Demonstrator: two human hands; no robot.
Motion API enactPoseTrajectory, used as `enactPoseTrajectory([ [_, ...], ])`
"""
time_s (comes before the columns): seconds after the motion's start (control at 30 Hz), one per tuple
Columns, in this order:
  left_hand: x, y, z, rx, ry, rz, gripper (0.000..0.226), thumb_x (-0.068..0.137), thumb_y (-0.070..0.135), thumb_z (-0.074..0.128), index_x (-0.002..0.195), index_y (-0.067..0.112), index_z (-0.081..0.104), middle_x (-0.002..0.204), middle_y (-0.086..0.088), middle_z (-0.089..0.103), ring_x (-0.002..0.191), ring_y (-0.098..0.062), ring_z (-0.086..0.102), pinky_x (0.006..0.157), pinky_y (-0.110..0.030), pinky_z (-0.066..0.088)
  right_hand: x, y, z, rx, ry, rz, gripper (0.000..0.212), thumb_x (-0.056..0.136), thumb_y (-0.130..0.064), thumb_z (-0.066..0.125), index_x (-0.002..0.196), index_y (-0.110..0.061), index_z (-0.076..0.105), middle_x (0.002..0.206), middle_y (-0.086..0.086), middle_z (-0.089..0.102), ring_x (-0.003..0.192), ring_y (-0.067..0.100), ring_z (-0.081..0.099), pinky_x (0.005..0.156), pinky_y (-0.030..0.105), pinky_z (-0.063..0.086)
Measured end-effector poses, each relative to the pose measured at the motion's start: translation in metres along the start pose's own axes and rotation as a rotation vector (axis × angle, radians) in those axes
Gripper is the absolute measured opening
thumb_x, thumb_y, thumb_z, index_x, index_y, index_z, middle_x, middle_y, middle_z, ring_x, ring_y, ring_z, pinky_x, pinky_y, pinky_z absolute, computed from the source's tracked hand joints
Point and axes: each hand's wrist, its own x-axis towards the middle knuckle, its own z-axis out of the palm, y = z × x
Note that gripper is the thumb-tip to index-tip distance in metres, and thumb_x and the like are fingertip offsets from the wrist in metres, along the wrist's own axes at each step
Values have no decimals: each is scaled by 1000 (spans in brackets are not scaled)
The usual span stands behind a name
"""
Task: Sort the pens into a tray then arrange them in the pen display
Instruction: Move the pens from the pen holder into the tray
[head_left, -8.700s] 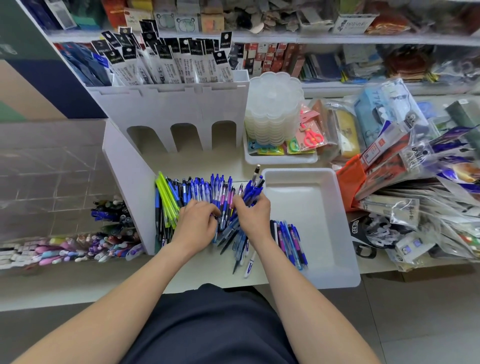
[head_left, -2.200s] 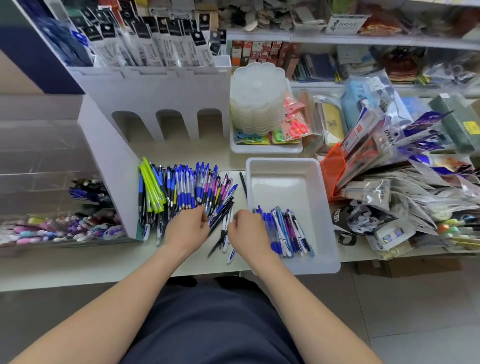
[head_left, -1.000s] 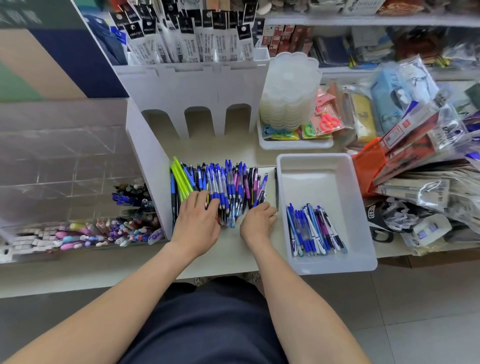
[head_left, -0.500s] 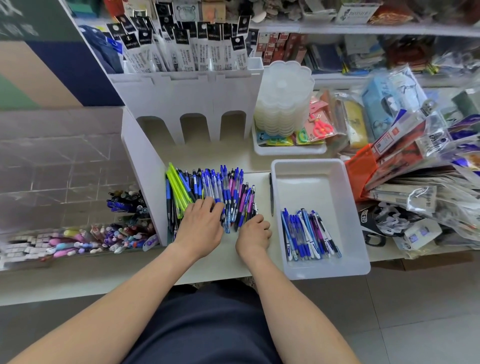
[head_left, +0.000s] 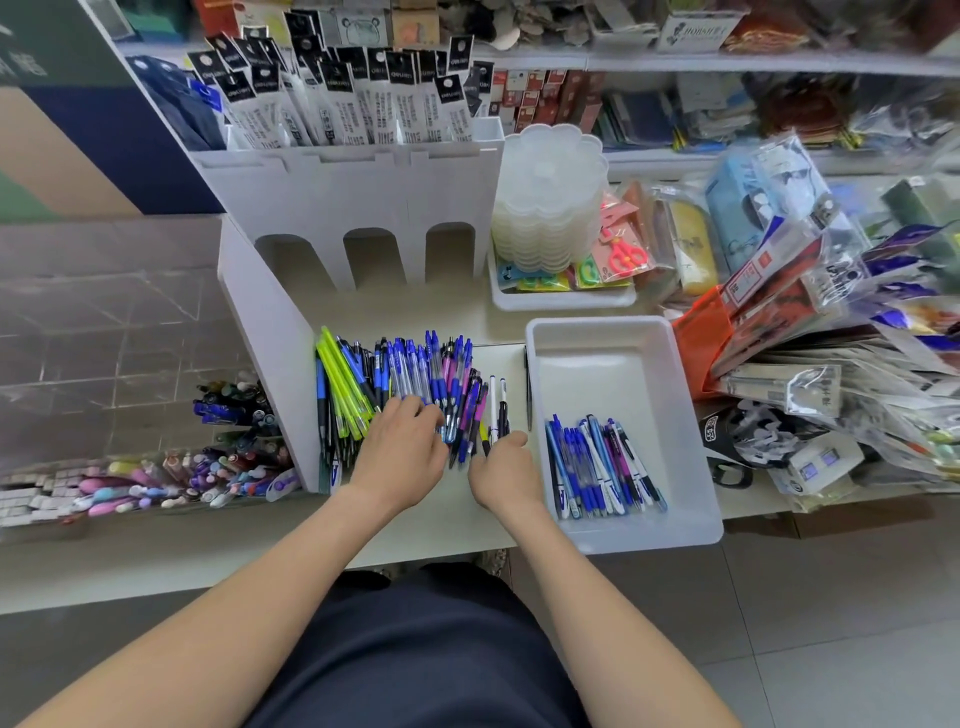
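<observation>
Bright, diffuse light covers my desk (head_left: 431, 525); shadows are faint and soft. Wide-angle distortion curves the shelf (head_left: 727, 65) along the top. The packets (head_left: 883, 364) at my right blur, with mild glare.

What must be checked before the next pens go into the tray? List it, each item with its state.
1. Room in the white tray: ok. Its far half is bare.
2. Pens in the tray lined up: ok. They lie side by side at the near end.
3. Pile of pens steadied: ok. The left hand rests on it, fingers spread.
4. Right hand grip: cannot tell. Its fingers curl at the near ends of the white pens and hide them.
5. Strays: not ok. A dark pen lies alone on the counter, along the tray's left wall.
</observation>
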Motion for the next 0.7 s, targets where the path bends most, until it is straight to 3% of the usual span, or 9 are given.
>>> enactPoseTrajectory([
  [0.07, 4, 13, -4, -198, -9, -47, 24, 103, 19, 52, 122, 13, 67, 110, -3, 63, 102, -22, 58, 90, -40, 51, -5, 4, -10, 47, -21, -25, 44, 104, -27, 53, 133, 1, 36, 110, 14, 68, 93, 31, 69, 67, 37, 51],
  [0.17, 12, 31, -9, -351, -23, -160, 25, 106, 19, 49, 125, 16, 64, 103, 0, 69, 88, -16, 64, 82, -37, 51, -16, 7, -29, 102, -101, -59, 45, 100, -33, 51, 129, -1, 39, 102, 14, 69, 85, 33, 72, 68, 42, 60],
  [0.27, 19, 38, -6, -338, -87, -229, 22, 108, 25, 45, 104, 14, 64, 82, 0, 69, 74, -21, 66, 75, -39, 55, -28, 9, -55, 218, -233, -43, 31, 103, -28, 46, 122, -4, 42, 97, 14, 65, 65, 29, 75, 49, 30, 55],
  [0.33, 21, 44, -5, -352, -105, -278, 40, 111, 32, 42, 84, 9, 61, 69, -5, 65, 70, -31, 66, 70, -40, 53, -36, 9, -73, 330, -343, -31, 16, 103, -23, 44, 111, -9, 45, 96, 13, 60, 60, 29, 72, 48, 28, 51],
  [0.4, 23, 54, -5, -509, -119, -367, 52, 112, 46, 40, 79, 10, 58, 70, -11, 66, 70, -34, 69, 70, -40, 56, -41, 12, -85, 371, -431, -71, 6, 102, -19, 44, 102, -14, 47, 92, 13, 56, 57, 26, 66, 50, 30, 50],
  [0.5, 33, 69, -5, -965, -131, -576, 50, 109, 60, 39, 116, 14, 58, 98, -14, 68, 86, -29, 71, 74, -38, 59, -42, 22, -94, 329, -552, -185, 10, 99, -17, 44, 108, -13, 46, 88, 13, 56, 54, 24, 61, 51, 32, 50],
  [0.57, 42, 76, -2, -1111, -116, -613, 49, 109, 61, 37, 138, 24, 48, 118, -10, 65, 102, -28, 65, 83, -43, 54, -42, 31, -99, 348, -605, -221, 9, 98, -15, 44, 108, -16, 44, 85, 13, 56, 55, 24, 59, 51, 33, 50],
  [0.63, 48, 87, -1, -1195, -101, -597, 45, 112, 50, 38, 148, 24, 45, 125, -9, 63, 110, -28, 62, 93, -48, 53, -39, 39, -104, 388, -595, -220, 14, 97, -12, 46, 110, -18, 45, 84, 14, 57, 55, 25, 58, 51, 34, 50],
  [0.7, 52, 103, 2, -1192, -65, -535, 40, 114, 34, 44, 152, 22, 46, 120, -9, 64, 108, -26, 65, 100, -50, 54, -35, 47, -111, 402, -554, -224, 19, 94, -9, 49, 111, -17, 46, 83, 14, 58, 56, 26, 58, 52, 35, 50],
])
